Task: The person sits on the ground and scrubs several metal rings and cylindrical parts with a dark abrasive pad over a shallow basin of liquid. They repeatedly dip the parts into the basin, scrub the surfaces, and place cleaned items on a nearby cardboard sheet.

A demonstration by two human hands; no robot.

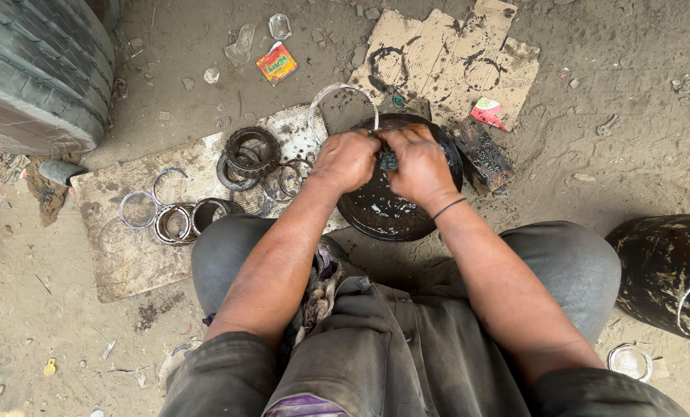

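Scrubbing, we judge: both hands (pixel 383 161) clench a small dark greasy part (pixel 389 160) over the round black oily pan (pixel 376 212); next needs turning it.

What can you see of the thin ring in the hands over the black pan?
The thin ring is a pale, shiny metal-looking hoop, narrow and flat, standing tilted above the black pan. Only its upper arc shows; the lower part is hidden behind the left hand and right hand, which grip it over the pan's dark liquid. Whether it is split cannot be told.
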